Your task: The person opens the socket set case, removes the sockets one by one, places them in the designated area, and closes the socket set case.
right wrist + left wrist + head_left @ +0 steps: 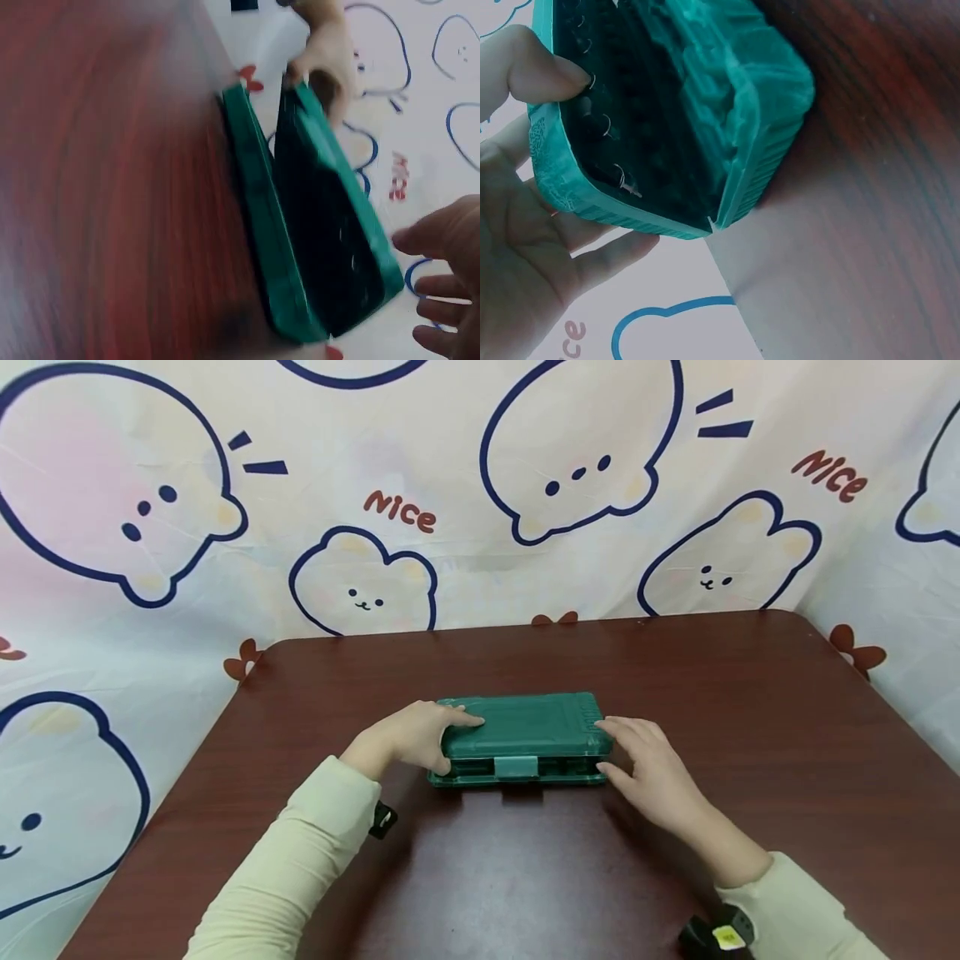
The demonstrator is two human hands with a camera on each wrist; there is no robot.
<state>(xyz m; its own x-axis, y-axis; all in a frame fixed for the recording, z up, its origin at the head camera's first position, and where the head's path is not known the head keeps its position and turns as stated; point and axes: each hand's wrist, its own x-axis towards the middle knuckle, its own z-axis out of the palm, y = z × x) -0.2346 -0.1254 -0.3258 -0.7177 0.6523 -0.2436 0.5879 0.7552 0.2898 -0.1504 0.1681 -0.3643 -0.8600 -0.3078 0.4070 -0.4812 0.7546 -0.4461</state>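
A green plastic case [525, 727] lies on the table with its lid partly raised; a lighter green latch [516, 767] hangs at the middle of its front. My left hand [412, 735] grips the lid at its left end, thumb under the front edge and fingers over the top. In the left wrist view the thumb [562, 79] hooks inside the lid rim. Small shiny curved marks show in the dark inside of the lid; what they are I cannot tell. Beside the case's right end is my right hand [656, 768], fingers loosely extended, its thumb close to the lid edge.
The brown wood-grain table [750, 710] carries the case. A cloth [465, 560] printed with cartoon bears hangs behind and along the sides. Each wrist has a dark strapped device, such as the one at the right sleeve [795, 902].
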